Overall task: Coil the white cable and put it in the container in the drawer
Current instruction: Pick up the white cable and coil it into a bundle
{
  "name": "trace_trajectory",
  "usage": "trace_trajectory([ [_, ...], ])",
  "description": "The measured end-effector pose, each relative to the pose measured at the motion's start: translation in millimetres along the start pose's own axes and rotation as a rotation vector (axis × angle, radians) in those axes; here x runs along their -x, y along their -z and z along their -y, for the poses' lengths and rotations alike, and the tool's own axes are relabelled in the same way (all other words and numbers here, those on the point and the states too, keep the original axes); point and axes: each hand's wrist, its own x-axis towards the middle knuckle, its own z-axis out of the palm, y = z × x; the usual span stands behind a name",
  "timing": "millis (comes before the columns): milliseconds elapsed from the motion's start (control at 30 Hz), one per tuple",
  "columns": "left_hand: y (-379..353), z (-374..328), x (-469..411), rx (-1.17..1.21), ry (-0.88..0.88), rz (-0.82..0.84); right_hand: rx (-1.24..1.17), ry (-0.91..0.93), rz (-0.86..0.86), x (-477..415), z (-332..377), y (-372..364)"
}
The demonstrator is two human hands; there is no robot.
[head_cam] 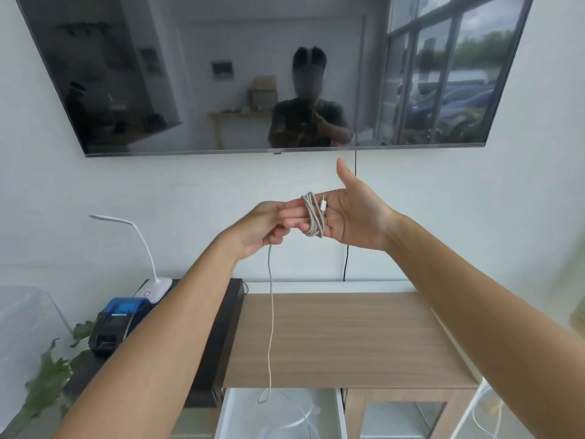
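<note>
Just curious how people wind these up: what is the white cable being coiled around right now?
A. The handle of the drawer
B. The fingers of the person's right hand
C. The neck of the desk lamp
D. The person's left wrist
B: the loops of the white cable sit around the fingers of the right hand, while the left hand pinches the loose length that hangs down toward the open drawer.

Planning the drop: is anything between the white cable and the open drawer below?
Nothing visible: the white braided cable, looped around the right hand, hangs past the left hand straight into the open white drawer.
</note>
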Motion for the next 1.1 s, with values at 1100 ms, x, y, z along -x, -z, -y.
trace_trajectory([
  [1100, -44, 52, 16, 0.178, -0.035, 0.125, -0.117, 0.131, -0.085, 0, -9, 20],
])
